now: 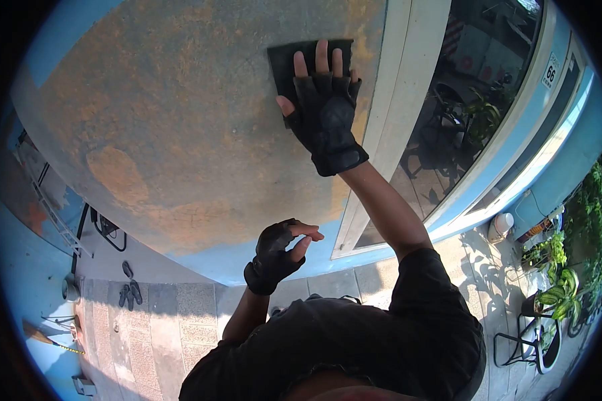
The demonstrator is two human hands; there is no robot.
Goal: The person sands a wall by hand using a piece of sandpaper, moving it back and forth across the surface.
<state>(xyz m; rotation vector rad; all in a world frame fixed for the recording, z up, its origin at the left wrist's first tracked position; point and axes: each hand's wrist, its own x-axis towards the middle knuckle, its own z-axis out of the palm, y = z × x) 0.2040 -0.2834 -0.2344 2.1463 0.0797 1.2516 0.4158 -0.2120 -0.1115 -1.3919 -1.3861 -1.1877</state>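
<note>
My right hand (328,107), in a black fingerless glove, presses a dark sheet of sandpaper (283,59) flat against the upper wall. Its fingers are spread over the sheet, and the sheet's top and left edges show around them. The wall (227,127) is grey with worn orange-brown patches and has light blue paint along its lower edge. Lower down, my left hand (281,250) hovers in front of the wall in a matching glove. Its fingers are loosely bent, with the thumb a little apart from them, and nothing shows between them.
Right of the sandpaper stands a white-framed window (408,87). Potted plants (562,294), a black-framed chair (515,341) and a white bucket (500,226) are at the right. At the left are a ladder (50,200), dark sandals (130,294) on the paving and a broom (39,334).
</note>
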